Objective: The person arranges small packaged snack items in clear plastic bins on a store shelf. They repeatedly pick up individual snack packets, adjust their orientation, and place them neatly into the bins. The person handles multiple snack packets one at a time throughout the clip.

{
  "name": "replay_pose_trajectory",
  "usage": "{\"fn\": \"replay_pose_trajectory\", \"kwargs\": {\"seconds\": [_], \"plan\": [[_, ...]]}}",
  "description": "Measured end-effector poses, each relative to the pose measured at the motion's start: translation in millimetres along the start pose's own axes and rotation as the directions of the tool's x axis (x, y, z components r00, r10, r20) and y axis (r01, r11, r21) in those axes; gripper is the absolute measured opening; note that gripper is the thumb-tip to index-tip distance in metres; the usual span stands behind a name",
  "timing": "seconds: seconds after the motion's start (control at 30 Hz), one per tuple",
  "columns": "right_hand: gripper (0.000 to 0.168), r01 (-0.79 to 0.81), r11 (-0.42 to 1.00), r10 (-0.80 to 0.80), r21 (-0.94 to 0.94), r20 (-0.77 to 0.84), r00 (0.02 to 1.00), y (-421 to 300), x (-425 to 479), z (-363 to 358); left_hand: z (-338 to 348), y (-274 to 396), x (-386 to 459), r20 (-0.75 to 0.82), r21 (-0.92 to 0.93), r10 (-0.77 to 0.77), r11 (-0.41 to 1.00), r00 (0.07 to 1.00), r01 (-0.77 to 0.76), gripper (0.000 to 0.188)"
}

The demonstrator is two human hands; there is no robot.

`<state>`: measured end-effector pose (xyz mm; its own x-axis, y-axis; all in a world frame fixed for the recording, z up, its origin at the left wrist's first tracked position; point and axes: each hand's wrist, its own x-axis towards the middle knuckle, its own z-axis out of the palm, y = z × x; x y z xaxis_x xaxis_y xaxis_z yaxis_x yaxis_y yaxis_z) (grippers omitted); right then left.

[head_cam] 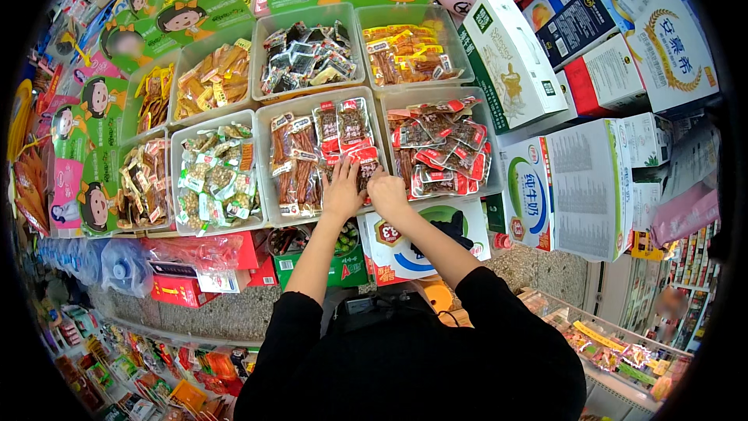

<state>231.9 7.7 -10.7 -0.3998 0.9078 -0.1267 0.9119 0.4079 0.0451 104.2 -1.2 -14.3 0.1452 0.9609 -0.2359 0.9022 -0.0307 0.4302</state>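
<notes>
My left hand [342, 192] lies over the front of a clear plastic bin [380, 123], its fingertips on red-and-clear packets of dark dried snack. Close beside it, my right hand [387, 192] is curled at the bin's right side, fingertips at the edge of one red-topped packet [363, 159]. Whether those fingers grip the packet is hidden. Two more red-edged packets [352, 123] lie flat in a row behind. Clear packets of brown snack sticks [290, 155] fill the left half of this bin.
To the right, another bin [495, 158] holds jumbled red-edged packets [444, 143]. A bin of green-and-white packets [216, 172] stands left. Behind are bins of dark packets [307, 55] and yellow packets [403, 55]. Milk cartons [584, 187] crowd the right; a dark glove [453, 231] lies on a box below.
</notes>
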Motion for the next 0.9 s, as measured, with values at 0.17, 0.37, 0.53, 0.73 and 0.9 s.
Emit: {"fn": "replay_pose_trajectory", "kwargs": {"seconds": [0.17, 0.37, 0.53, 0.73, 0.9], "plan": [[0.046, -0.185, 0.762, 0.334, 0.621, -0.131, 0.934, 35, -15, -18, -11, 4, -2, -0.057, -0.038, 0.015, 0.999, 0.998, -0.017, 0.072], [0.078, -0.242, 0.904, 0.350, 0.352, -0.286, 0.892, 139, 10, -16, 7, 21, -11, -0.128, -0.066, 0.155, 0.984, 0.980, -0.165, 0.059], [0.091, -0.222, 0.946, 0.246, 0.237, -0.080, 0.966, 160, 34, -7, -1, 35, 0, -0.065, -0.021, 0.122, 0.992, 0.990, -0.124, 0.058], [0.057, -0.261, 0.929, 0.286, 0.261, -0.063, 0.956, 152, 32, -11, 2, 22, 3, -0.249, -0.133, 0.064, 0.986, 0.966, -0.100, 0.065], [0.046, -0.052, 0.918, 0.187, 0.393, -0.312, 0.932, 131, 11, -10, -18, 7, 45, -0.275, -0.076, 0.166, 0.978, 0.947, -0.193, 0.050]]}}
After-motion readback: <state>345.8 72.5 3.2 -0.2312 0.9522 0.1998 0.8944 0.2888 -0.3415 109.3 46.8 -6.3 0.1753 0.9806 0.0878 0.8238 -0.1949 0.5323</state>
